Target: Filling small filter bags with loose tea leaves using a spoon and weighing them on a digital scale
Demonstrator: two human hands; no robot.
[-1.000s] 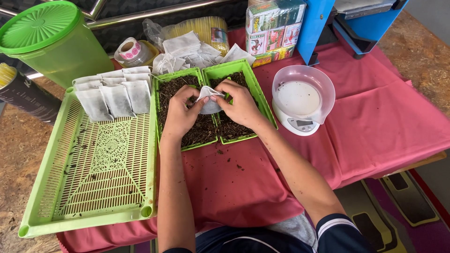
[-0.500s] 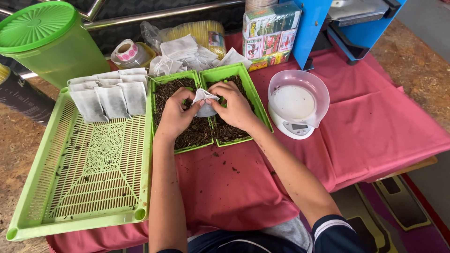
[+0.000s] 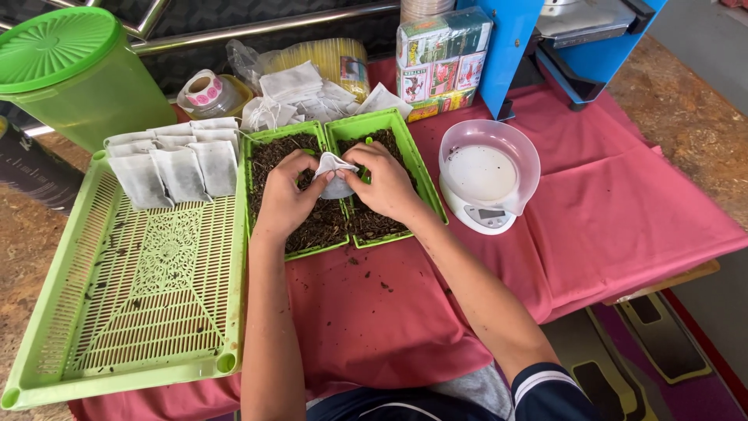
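My left hand [image 3: 287, 199] and my right hand [image 3: 382, 183] both pinch a small white filter bag [image 3: 335, 175], holding its mouth apart over two small green trays [image 3: 421, 175] filled with dark loose leaves [image 3: 315, 222]. A small green scoop handle [image 3: 368, 145] pokes up by my right fingers. Several filled white bags [image 3: 178, 170] lie in rows at the far end of a large green slotted tray [image 3: 132, 304] to the left.
A white kitchen scale with a clear bowl [image 3: 489, 170] stands right of the trays. Empty bags [image 3: 300, 90], a sticker roll [image 3: 201, 89], a printed carton [image 3: 442, 61], a green lidded tub [image 3: 74, 74] and a blue machine [image 3: 545, 39] line the back. A red cloth [image 3: 623, 203] covers the table.
Both hands keep working the bag's mouth over the leaf trays, barely shifting. The camera view has tilted, so everything sits slightly lower and further left in the picture.
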